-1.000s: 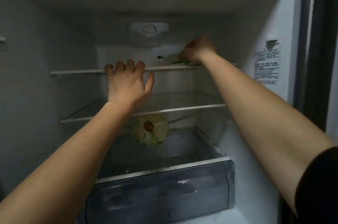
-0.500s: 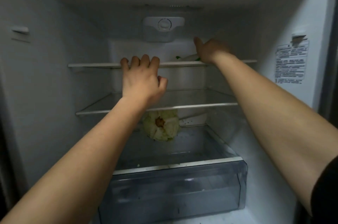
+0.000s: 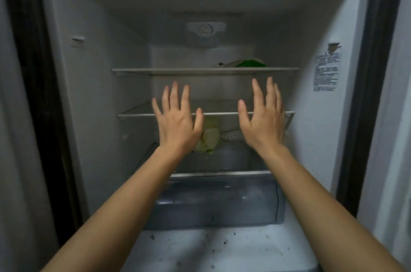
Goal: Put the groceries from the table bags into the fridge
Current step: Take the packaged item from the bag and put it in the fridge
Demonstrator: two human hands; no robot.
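Hovering spread-fingered and empty, left hand (image 3: 176, 123) and right hand (image 3: 262, 122), below green vegetable (image 3: 250, 63) lying on top shelf (image 3: 169, 70).

Left hand (image 3: 178, 125) off the top shelf (image 3: 204, 70) edge it gripped 0.5 s ago; now free in front of the middle shelf (image 3: 138, 114), fingers spread. Right hand (image 3: 263, 122) withdrawn from the top shelf, also spread, holding nothing. Green packet (image 3: 250, 63) it covered now lies exposed on that shelf. Camera pulled back: fridge frame and floor now in view.
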